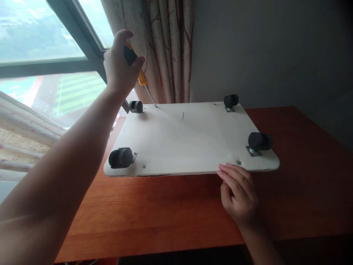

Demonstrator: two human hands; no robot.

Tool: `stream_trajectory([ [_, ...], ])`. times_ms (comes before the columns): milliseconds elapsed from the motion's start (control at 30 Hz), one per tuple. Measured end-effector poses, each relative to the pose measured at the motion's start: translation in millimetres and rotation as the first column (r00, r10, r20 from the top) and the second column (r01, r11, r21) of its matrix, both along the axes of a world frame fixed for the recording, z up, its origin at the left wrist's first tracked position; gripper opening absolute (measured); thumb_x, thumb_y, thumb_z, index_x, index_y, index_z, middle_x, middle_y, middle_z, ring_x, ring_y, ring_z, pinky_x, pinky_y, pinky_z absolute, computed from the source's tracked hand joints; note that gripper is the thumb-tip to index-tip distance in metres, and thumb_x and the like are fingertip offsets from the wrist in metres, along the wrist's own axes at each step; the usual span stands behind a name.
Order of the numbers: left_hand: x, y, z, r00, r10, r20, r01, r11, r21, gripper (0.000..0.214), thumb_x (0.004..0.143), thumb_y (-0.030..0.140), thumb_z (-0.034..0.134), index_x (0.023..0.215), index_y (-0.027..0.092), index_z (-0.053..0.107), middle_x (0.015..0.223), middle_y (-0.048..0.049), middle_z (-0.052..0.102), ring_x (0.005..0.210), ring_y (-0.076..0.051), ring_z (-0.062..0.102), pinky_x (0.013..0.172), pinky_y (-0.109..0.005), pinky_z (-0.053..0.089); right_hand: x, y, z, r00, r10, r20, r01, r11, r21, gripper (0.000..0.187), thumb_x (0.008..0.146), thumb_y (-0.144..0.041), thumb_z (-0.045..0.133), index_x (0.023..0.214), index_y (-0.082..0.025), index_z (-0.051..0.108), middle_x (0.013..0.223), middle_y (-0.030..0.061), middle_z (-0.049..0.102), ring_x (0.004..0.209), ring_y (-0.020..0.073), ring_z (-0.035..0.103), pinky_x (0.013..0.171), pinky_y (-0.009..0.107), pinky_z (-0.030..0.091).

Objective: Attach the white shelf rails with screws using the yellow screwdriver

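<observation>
My left hand (121, 62) is closed around the yellow and black handle of a screwdriver (142, 78). The tool leans, and its tip meets the far left part of a white board (182, 140), close to a caster. Black casters stand wheels-up near the board's corners: far left (136, 106), near left (120, 158), far right (231, 100) and near right (259, 141). At the near edge, right of centre, my right hand (239, 193) rests its fingers on the board, thumb and fingers bent together. A screw (239, 162) sits just beyond those fingers, and another screw (143, 166) lies near the left caster.
The board is on a reddish-brown wooden table (154, 217). A window (41, 66) is on the left, with a patterned curtain (171, 48) behind the board. A grey wall (264, 51) rises at the back right.
</observation>
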State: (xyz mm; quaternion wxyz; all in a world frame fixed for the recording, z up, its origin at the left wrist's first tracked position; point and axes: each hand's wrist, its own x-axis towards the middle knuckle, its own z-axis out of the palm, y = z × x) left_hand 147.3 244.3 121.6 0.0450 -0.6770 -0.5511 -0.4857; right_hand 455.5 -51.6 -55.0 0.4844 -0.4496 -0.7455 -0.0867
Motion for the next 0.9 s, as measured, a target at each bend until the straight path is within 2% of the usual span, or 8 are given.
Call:
stream_trajectory([
  [67, -1, 0, 1.9, 0.996, 0.019, -0.089, -0.018, 1.0, 0.013, 0.058, 0.077, 0.019, 0.078, 0.131, 0.023, 0.058, 0.093, 0.01, 0.065, 0.08, -0.005, 0.051, 0.083, -0.023, 0.043, 0, 0, -0.6, 1.0, 0.003, 0.0, -0.003, 1.0, -0.002, 0.058, 0.078, 0.01, 0.058, 0.126, -0.02, 0.063, 0.117, 0.0076, 0.071, 0.114, 0.0245, 0.064, 0.095, 0.047, 0.058],
  [233, 3, -4, 7.9, 0.967, -0.24, -0.089, 0.235, 0.97, -0.065, 0.045, 0.088, 0.018, 0.063, 0.131, 0.011, 0.055, 0.104, 0.0028, 0.07, 0.075, -0.002, 0.062, 0.072, -0.017, 0.049, 1, 0, -1.2, 1.0, 0.006, 0.005, -0.006, 1.0, -0.004, 0.057, 0.077, 0.011, 0.058, 0.125, -0.019, 0.064, 0.117, 0.008, 0.07, 0.114, 0.0244, 0.064, 0.096, 0.048, 0.058],
  [333, 6, -11, 12.9, 0.946, -0.315, -0.074, 0.302, 0.942, -0.147, 0.048, 0.091, 0.022, 0.057, 0.135, 0.005, 0.049, 0.111, 0.0006, 0.067, 0.083, -0.004, 0.066, 0.073, -0.017, 0.051, 0, 0, -0.8, 1.0, 0.011, 0.004, -0.011, 1.0, 0.004, 0.055, 0.076, 0.012, 0.058, 0.123, -0.017, 0.064, 0.117, 0.0093, 0.07, 0.114, 0.0244, 0.064, 0.095, 0.047, 0.058],
  [467, 8, -13, 14.1, 0.934, -0.352, -0.059, 0.338, 0.926, -0.169, 0.047, 0.092, 0.022, 0.053, 0.135, 0.003, 0.047, 0.112, 0.0014, 0.065, 0.095, -0.006, 0.066, 0.079, -0.021, 0.053, 1, 0, -1.6, 1.0, 0.013, 0.002, -0.013, 1.0, -0.003, 0.057, 0.075, 0.013, 0.059, 0.123, -0.016, 0.064, 0.117, 0.0093, 0.07, 0.114, 0.0246, 0.063, 0.096, 0.048, 0.057],
  [633, 2, -5, 6.5, 0.943, -0.331, -0.021, 0.327, 0.939, -0.104, 0.044, 0.088, 0.011, 0.064, 0.128, 0.007, 0.048, 0.103, 0.0039, 0.07, 0.073, -0.001, 0.063, 0.07, -0.018, 0.055, 2, 0, -1.5, 1.0, 0.019, 0.004, -0.019, 1.0, -0.003, 0.058, 0.074, 0.013, 0.06, 0.123, -0.016, 0.064, 0.117, 0.0096, 0.07, 0.114, 0.0246, 0.063, 0.097, 0.047, 0.057],
  [733, -4, -4, 4.0, 0.941, -0.338, -0.011, 0.335, 0.935, -0.115, 0.047, 0.088, 0.007, 0.062, 0.131, 0.01, 0.044, 0.099, 0.0065, 0.069, 0.073, -0.001, 0.062, 0.068, -0.018, 0.056, 1, 1, -0.7, 1.0, 0.019, -0.001, -0.019, 1.0, -0.007, 0.06, 0.074, 0.013, 0.059, 0.125, -0.017, 0.063, 0.117, 0.0091, 0.07, 0.115, 0.0244, 0.063, 0.097, 0.047, 0.057],
  [833, -7, -8, 9.5, 0.937, -0.349, -0.019, 0.343, 0.928, -0.145, 0.048, 0.086, 0.003, 0.062, 0.131, 0.008, 0.045, 0.099, 0.006, 0.067, 0.078, -0.002, 0.061, 0.07, -0.018, 0.056, 0, 1, -0.8, 1.0, 0.014, -0.004, -0.014, 1.0, -0.004, 0.061, 0.075, 0.013, 0.058, 0.127, -0.019, 0.063, 0.118, 0.0085, 0.07, 0.116, 0.0243, 0.063, 0.097, 0.047, 0.057],
  [900, -6, -13, 18.6, 0.935, -0.354, -0.028, 0.349, 0.931, -0.109, 0.045, 0.085, 0.002, 0.064, 0.126, 0.01, 0.047, 0.098, 0.0081, 0.064, 0.079, 0.0, 0.059, 0.071, -0.016, 0.056, 0, 0, -1.2, 1.0, 0.009, -0.006, -0.009, 1.0, 0.001, 0.06, 0.076, 0.012, 0.057, 0.127, -0.019, 0.063, 0.118, 0.0084, 0.07, 0.116, 0.0243, 0.063, 0.097, 0.047, 0.057],
])
